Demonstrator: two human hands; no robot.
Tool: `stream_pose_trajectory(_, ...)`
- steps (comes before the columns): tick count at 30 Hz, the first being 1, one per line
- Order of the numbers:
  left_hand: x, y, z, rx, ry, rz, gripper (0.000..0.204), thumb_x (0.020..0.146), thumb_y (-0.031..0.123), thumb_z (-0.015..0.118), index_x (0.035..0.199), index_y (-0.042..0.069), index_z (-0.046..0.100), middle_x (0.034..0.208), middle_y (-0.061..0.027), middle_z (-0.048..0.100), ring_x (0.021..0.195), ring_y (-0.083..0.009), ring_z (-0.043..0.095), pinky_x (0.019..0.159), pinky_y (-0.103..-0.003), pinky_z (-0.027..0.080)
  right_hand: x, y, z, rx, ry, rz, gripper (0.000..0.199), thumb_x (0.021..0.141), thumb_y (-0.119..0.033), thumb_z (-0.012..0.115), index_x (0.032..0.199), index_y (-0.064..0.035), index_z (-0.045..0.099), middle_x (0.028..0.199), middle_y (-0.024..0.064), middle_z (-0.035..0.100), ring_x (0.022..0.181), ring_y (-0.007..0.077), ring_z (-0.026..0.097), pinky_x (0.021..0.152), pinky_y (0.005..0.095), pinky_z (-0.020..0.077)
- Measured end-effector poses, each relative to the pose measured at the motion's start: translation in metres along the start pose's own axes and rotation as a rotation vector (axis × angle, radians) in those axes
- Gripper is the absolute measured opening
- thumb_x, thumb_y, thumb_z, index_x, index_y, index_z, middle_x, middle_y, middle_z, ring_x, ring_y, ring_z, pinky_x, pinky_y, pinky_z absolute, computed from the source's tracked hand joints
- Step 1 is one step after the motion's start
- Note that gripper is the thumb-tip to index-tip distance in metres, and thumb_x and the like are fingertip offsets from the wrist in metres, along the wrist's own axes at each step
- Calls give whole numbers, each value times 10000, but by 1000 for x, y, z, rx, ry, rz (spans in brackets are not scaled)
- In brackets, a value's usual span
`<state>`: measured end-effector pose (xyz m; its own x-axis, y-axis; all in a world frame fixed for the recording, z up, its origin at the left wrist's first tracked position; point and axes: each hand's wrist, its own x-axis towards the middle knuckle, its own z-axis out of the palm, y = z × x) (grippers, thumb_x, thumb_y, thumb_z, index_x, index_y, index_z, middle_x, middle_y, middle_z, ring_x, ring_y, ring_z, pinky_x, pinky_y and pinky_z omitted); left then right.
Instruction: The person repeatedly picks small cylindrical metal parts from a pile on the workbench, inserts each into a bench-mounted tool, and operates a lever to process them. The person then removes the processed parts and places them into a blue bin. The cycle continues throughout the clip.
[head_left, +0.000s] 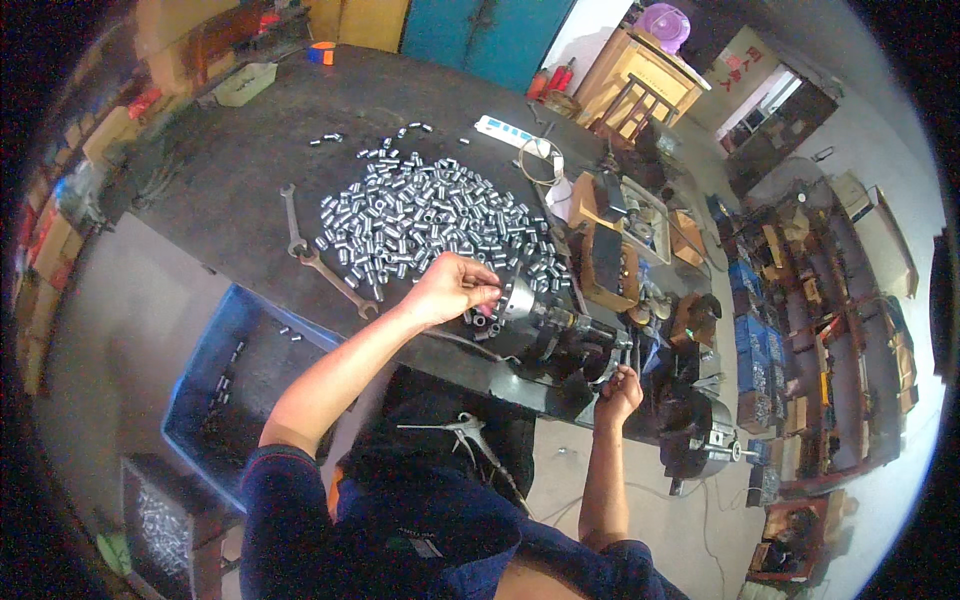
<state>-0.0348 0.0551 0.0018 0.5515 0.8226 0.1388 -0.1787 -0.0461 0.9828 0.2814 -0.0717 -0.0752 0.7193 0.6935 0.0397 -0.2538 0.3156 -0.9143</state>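
Observation:
My left hand (455, 290) is pinched at the front of a round metal chuck (518, 300) on a small bench machine (570, 330). Whatever sits between its fingertips is too small or hidden to make out. On the machine's right side, my right hand (620, 397) is closed around a metal lever (627, 357). A big heap of short shiny metal sleeves (420, 215) spreads over the dark workbench (250, 140), just beyond my left hand. A few sleeves lie right under the chuck.
Two wrenches (335, 280) lie left of the heap. A blue bin (190, 400) with some sleeves stands below the bench edge. A white power strip (515, 135) and cardboard boxes (610, 265) sit at the back right. An air blow gun (465, 428) hangs before me.

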Motion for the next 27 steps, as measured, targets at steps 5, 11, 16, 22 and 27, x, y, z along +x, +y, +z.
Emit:
stream_pose_trajectory(5, 1, 4, 4, 37, -2, 50, 141, 732, -52, 571, 873, -54, 567, 761, -82, 600, 702, -139, 595, 659, -249, 483, -16, -27, -4, 0, -84, -7, 151, 816, -135, 451, 751, -22, 527, 553, -43, 385, 411, 33, 276, 367, 178, 198)
stream_pose_trajectory(11, -1, 3, 6, 82, 22, 54, 109, 800, 60, 541, 841, -38, 569, 716, -53, 595, 658, -109, 581, 615, -241, 472, 8, -74, 22, -1, -207, -42, 190, 811, -159, 427, 734, -9, 513, 495, -25, 355, 376, 48, 285, 319, 194, 197)
stream_pose_trajectory(16, -4, -4, 22, 621, 249, 80, 357, 848, 255, 462, 616, -9, 523, 504, -107, 502, 460, -201, 499, 461, -324, 388, 55, -74, 57, 37, -185, -84, 163, 800, -147, 434, 715, -39, 521, 523, -43, 360, 388, 42, 272, 346, 188, 199)
stream_pose_trajectory(22, -3, -4, 32, 728, 432, 138, 444, 812, 293, 492, 482, -2, 482, 475, -191, 466, 471, -353, 508, 468, -428, 386, 109, -5, 41, -188, -100, -172, 160, 780, -131, 479, 724, -28, 588, 552, -4, 486, 425, 69, 399, 353, 192, 274)
stream_pose_trajectory(27, -1, -14, 27, 720, 392, 160, 411, 836, 273, 479, 552, -23, 474, 453, -171, 395, 372, -235, 384, 412, -377, 308, 118, 29, 18, -338, -125, -247, 230, 776, -189, 504, 700, 6, 599, 605, 20, 530, 484, 75, 448, 420, 194, 323)
